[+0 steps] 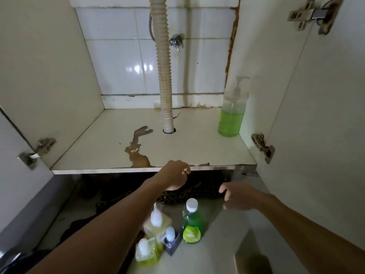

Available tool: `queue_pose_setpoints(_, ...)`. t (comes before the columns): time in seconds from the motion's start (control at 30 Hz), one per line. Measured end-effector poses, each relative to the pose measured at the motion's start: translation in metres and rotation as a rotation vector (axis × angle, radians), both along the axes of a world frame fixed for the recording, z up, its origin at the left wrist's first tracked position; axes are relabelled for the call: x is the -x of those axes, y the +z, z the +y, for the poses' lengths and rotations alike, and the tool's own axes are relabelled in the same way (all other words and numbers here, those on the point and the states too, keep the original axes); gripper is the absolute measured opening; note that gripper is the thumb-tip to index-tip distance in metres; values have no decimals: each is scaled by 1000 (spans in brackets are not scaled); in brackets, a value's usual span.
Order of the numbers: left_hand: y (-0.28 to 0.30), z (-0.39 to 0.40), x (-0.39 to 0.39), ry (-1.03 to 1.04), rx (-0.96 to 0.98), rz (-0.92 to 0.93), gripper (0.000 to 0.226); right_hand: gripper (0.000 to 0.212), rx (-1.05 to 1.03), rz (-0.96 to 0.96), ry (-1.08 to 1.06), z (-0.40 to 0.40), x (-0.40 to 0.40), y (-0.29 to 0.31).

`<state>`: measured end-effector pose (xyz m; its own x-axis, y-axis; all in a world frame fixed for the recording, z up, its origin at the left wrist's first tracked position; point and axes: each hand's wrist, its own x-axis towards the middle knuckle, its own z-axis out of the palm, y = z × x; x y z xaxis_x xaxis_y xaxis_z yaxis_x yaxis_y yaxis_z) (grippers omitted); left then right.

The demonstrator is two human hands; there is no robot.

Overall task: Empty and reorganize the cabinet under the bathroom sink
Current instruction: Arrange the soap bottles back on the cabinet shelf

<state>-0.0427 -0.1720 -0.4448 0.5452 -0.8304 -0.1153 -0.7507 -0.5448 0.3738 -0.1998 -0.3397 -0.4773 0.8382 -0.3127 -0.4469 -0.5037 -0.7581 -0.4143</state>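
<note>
— Head view, looking into the cabinet [138, 147]: what's left in there?

— Only the pump bottle [232, 113], upright in the back right corner, well beyond and above the fingertips of both hands. Its long axis runs straight up; the nozzle seems to point right, toward the side wall, though it is pale and hard to read.

— And the hands?

— Left hand [174, 175] hangs at the shelf's front edge, fingers curled loosely inward, gripping nothing I can make out. Right hand [237, 196] is lower and nearer, fingers slack and slightly apart, also empty. The pump bottle stands up and to the right of the right hand's fingertips.

— How would that bottle handle?

— Clear plastic, about half full of green liquid — I'd judge it moderately weighty at the bottom, stiff enough to squeeze lightly, perhaps slick if soap has dribbled. Best taken around the body just above the liquid line, or at the neck under the pump; not by the pump head, which may depress.

— Anything already out?

— Below the fingers, toward the wrists, stand a green bottle [192, 222] with a white cap and three smaller dispensers [157, 222] clustered just beside it on the floor.
</note>
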Motion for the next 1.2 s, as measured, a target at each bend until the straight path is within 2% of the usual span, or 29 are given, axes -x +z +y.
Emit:
queue_pose_setpoints(0.07, -19, 24, 0, -41, -153, -11, 39, 67, 82, 97, 117, 13, 2, -2)
queue_pose_setpoints(0.13, -35, 44, -2, -91, -335, -28, 43, 77, 81, 82, 133, 27, -1, -4)
queue_pose_setpoints(0.23, -52, 65, -6, -113, -519, 11, 75, 81, 25, 8, 120, 45, -10, -9)
queue_pose_setpoints(0.3, -59, 75, -9, -95, -534, 17, 89, 82, -27, -16, 94, 54, -15, -14)
queue_pose_setpoints(0.4, -73, 81, -9, -18, -439, -14, 95, 74, 5, -12, 80, 66, -20, -23)
queue_pose_setpoints(0.5, -92, 87, -8, 195, -313, 110, 113, 67, 17, -21, 50, 72, -22, -36)
queue_pose_setpoints(0.57, -105, 92, -8, 266, -291, 224, 107, 68, 11, -40, 29, 74, -23, -43)
queue_pose_setpoints(0.63, -111, 98, -11, 241, -310, 313, 82, 67, 6, -71, 3, 76, -23, -47)
queue_pose_setpoints(0.67, -114, 101, -14, 223, -307, 358, 78, 67, -5, -98, -10, 78, -23, -49)
queue_pose_setpoints(0.83, -125, 101, -28, 159, -229, 441, 89, 60, -82, -228, -70, 83, -24, -51)
queue_pose_setpoints(0.93, -127, 97, -31, 78, -277, 433, 79, 49, -118, -262, -91, 84, -23, -53)
queue_pose_setpoints(1.03, -126, 98, -41, 39, -326, 409, 88, 39, -138, -260, -98, 83, -21, -53)
queue_pose_setpoints(1.2, -119, 101, -56, -15, -354, 512, 83, 38, -139, -262, -108, 77, -19, -57)
